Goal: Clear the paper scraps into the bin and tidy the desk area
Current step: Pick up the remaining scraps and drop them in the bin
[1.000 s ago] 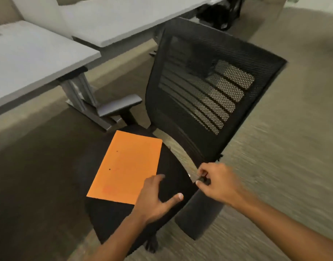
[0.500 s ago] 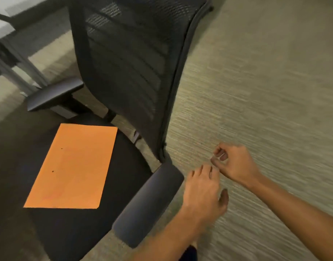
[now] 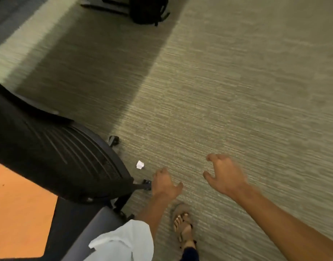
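Office setting. Low-pile, grey-green commercial carpet [image 3: 227,81] covers the floor. Black mesh-backed swivel chair [image 3: 54,157] on castors, padded armrest [image 3: 97,221] at its side, orange paper sheet [image 3: 16,213] lying on the seat. Metal desk base [image 3: 103,4] and dark backpack [image 3: 148,10] at far end.

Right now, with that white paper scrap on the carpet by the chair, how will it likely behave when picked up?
The paper scrap looks small and thin, so probably very light and floppy. It lies on textured carpet, so it likely needs a fingertip pinch, not a slide. Its edge looks slightly curled up, which may give the left hand something to catch.
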`<state>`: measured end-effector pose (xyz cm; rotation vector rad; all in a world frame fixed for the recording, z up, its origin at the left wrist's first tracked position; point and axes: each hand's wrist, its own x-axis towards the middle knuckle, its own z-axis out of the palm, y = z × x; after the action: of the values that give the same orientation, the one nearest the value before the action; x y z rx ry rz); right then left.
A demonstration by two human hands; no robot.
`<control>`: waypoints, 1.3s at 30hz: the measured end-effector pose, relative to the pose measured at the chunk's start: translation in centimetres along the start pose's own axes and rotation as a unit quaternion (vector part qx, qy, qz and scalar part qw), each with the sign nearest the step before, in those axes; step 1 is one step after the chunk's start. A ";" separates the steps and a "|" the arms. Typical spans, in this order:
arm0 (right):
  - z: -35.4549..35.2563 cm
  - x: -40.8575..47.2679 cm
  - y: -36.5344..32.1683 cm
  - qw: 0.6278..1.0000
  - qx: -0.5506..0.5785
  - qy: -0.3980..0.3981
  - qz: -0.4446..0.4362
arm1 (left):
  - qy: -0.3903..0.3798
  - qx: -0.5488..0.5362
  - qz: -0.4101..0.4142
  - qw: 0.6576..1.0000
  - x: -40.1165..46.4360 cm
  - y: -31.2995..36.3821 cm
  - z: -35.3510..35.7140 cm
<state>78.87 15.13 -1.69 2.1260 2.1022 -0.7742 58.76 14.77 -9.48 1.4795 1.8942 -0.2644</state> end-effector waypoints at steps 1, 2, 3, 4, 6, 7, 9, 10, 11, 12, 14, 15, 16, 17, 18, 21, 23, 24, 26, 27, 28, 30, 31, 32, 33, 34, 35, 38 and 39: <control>0.3 -0.1 1.0 1.000 -0.004 -0.016 -0.001 | -0.007 -0.025 -0.018 1.000 0.3 0.0 0.2; 0.3 0.0 2.1 1.000 -0.009 -0.030 -0.002 | -0.020 -0.048 -0.037 0.998 0.6 0.1 0.2; 0.2 0.1 3.0 0.999 -0.014 -0.040 0.000 | -0.037 -0.066 -0.056 0.996 0.8 0.1 0.2; 0.1 0.3 3.9 0.999 -0.017 -0.050 0.005 | -0.060 -0.077 -0.071 0.993 1.0 0.2 0.1; 0.0 0.5 5.2 0.996 -0.019 -0.079 0.020 | -0.102 -0.085 -0.083 0.988 0.9 0.2 0.3; 0.0 0.7 6.0 0.995 -0.017 -0.096 0.025 | -0.115 -0.091 -0.089 0.985 0.8 0.3 0.5; -0.2 1.2 7.3 0.991 -0.015 -0.130 0.034 | -0.127 -0.110 -0.106 0.980 0.6 0.8 0.9; -0.5 1.9 7.8 0.989 -0.018 -0.146 0.034 | -0.123 -0.119 -0.117 0.978 0.7 1.1 0.8; -0.7 2.9 8.4 0.987 -0.024 -0.156 0.030 | -0.114 -0.127 -0.128 0.977 1.2 1.6 0.7; -1.0 3.5 8.6 0.987 -0.028 -0.158 0.024 | -0.106 -0.139 -0.137 0.975 1.6 1.9 0.4; -0.7 5.5 9.5 0.987 -0.028 -0.156 0.017 | -0.094 -0.144 -0.152 0.973 3.9 2.3 0.4; -0.4 6.3 9.8 0.987 -0.032 -0.156 0.009 | -0.091 -0.139 -0.160 0.973 5.1 2.1 0.6; 0.3 7.1 10.1 0.986 -0.038 -0.161 0.002 | -0.090 -0.133 -0.167 0.973 6.4 1.7 1.3; 1.0 7.9 10.4 0.985 -0.042 -0.165 0.001 | -0.088 -0.125 -0.171 0.973 7.6 1.3 1.9; 2.1 8.8 10.7 0.985 -0.045 -0.169 -0.002 | -0.085 -0.117 -0.172 0.974 9.0 0.7 2.6; 5.7 10.9 11.5 0.984 -0.044 -0.172 -0.006 | -0.075 -0.101 -0.176 0.976 13.1 -1.9 4.5; 8.6 12.1 11.7 0.983 -0.041 -0.176 -0.012 | -0.064 -0.098 -0.189 0.975 16.2 -4.2 5.8; 10.3 12.6 12.0 0.983 -0.041 -0.181 -0.014 | -0.057 -0.094 -0.196 0.974 17.6 -5.5 6.8; 13.3 13.5 12.4 0.981 -0.044 -0.187 -0.017 | -0.037 -0.087 -0.202 0.975 19.9 -7.5 8.3; 14.4 13.7 12.5 0.981 -0.046 -0.190 -0.019 | -0.028 -0.083 -0.205 0.975 20.6 -8.2 8.7; 15.9 14.2 12.7 0.980 -0.046 -0.190 -0.022 | -0.021 -0.080 -0.206 0.975 21.9 -9.1 9.4; 18.4 15.1 12.9 0.979 -0.046 -0.195 -0.024 | -0.009 -0.080 -0.201 0.976 24.3 -10.8 10.4; 19.7 15.7 13.0 0.979 -0.044 -0.197 -0.027 | -0.004 -0.085 -0.201 0.976 25.7 -11.7 10.8; 20.6 16.1 13.0 0.979 -0.043 -0.199 -0.031 | 0.000 -0.090 -0.202 0.975 26.9 -12.4 11.0; 21.4 16.5 13.0 0.978 -0.039 -0.202 -0.033 | 0.001 -0.094 -0.204 0.974 28.0 -13.0 11.2; 22.4 16.9 13.0 0.978 -0.036 -0.201 -0.035 | -0.001 -0.095 -0.205 0.974 29.3 -13.8 11.6; 23.3 17.3 13.0 0.979 -0.034 -0.200 -0.035 | -0.009 -0.095 -0.208 0.973 30.6 -14.5 12.1; 25.0 18.5 13.2 0.980 -0.016 -0.197 -0.030 | -0.036 -0.079 -0.234 0.968 33.8 -16.2 12.8; 25.5 18.8 13.3 0.980 -0.014 -0.194 -0.032 | -0.042 -0.089 -0.236 0.967 34.7 -16.6 13.1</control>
<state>82.66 21.91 -35.14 1.7262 1.9640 -1.0589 45.66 28.72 -45.28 0.8721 2.1188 -0.3585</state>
